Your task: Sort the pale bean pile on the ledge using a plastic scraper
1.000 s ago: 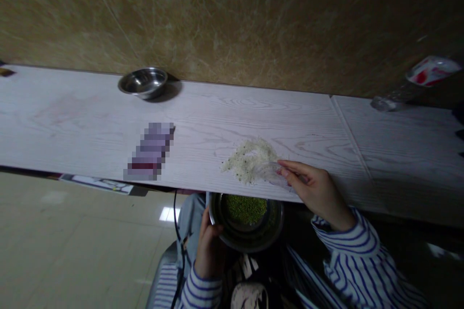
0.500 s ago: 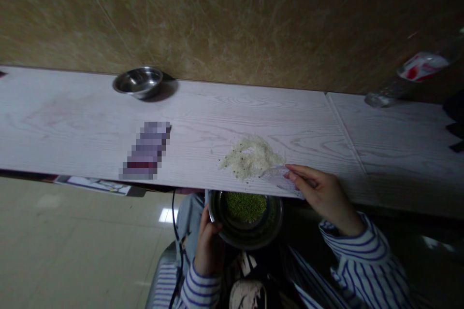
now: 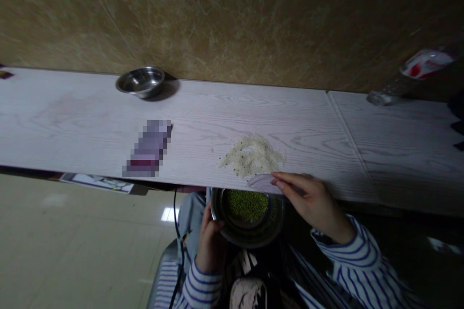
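Observation:
My left hand (image 3: 210,244) is closed on the left rim of a steel bowl (image 3: 252,241), held just below the table's front edge. Green mung beans (image 3: 248,205) cover the bowl's bottom. In my right hand (image 3: 311,200), pinched between thumb and fingers, is a thin clear plastic piece with a curved edge (image 3: 261,181); its exact kind is unclear. It rests low against the table at the front edge, above the bowl. Just beyond it lies a loose pile of white rice-like grains (image 3: 252,157) with scattered dark specks.
Another steel bowl (image 3: 141,82) stands near the wall at the left. A blurred-out phone-shaped object (image 3: 148,148) lies in front of it. At the right, a clear bottle with a red-and-white label (image 3: 426,63) stands by the wall. A black cable (image 3: 176,222) hangs below the table (image 3: 203,130).
My right hand first drew the plastic piece slightly right, away from the pile, then brought it left and closer to the table's front edge. My left hand keeps the bowl in place.

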### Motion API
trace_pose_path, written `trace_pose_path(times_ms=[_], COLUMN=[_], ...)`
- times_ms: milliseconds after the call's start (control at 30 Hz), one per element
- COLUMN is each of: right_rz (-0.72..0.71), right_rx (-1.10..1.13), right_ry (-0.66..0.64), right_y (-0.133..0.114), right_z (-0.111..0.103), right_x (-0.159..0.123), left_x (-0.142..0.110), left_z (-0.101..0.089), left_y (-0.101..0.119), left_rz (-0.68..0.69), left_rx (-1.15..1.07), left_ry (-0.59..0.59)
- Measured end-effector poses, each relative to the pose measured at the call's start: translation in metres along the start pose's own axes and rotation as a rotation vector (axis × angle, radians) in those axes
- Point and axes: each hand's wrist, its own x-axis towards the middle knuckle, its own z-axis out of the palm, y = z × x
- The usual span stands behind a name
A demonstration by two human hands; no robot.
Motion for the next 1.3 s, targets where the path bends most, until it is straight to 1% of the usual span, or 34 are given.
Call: trace_pose_path(times_ms=[100,167,300,433,567,633,733,867,967,1100,1300], right_rz=[-0.076,-0.085,-0.037,0.015,0.103,0.122,0.104,0.101,0.107,0.124,0.181], right_rx=[-0.027,-0.053,-0.083,-0.051,-0.05,-0.08,-0.118,-0.14,-0.108,-0.047,-0.003], right_ry=[-0.016,-0.009,0.034,0.051,0.148,0.174,0.168,0.165,0.134,0.08,0.101], right_y=[-0.007,-0.006,0.006,0.016,0.019,0.019,0.017,0.015,0.014,0.014,0.017], right_z=[0.008,0.011,0.007,-0.001,-0.01,-0.013,-0.015,-0.011,-0.007,-0.006,-0.011], right_x=[0.003,0.006,0.014,0.017,0.016,0.016,0.016,0.016,0.016,0.014,0.009], left_x=[-0.001,-0.002,-0.002,-0.001,0.0,0.0,0.0,0.0,-0.001,-0.002,-0.001], left_z=[0.0,0.0,0.002,0.001,0.0,-0.001,-0.001,0.0,0.003,0.004,0.002], left_y=[0.001,0.002,0.003,0.001,0.0,0.0,0.0,0.001,0.002,0.002,-0.001], left_rz=[-0.013,-0.011,0.014,0.008,-0.011,-0.016,-0.006,0.007,0.005,-0.002,0.009], left_rx=[-0.022,-0.029,-0.016,-0.022,-0.02,-0.023,-0.017,-0.004,-0.012,-0.025,-0.002], left_ry=[-0.004,-0.005,0.0,-0.005,-0.003,-0.004,-0.008,-0.007,0.003,-0.012,0.005])
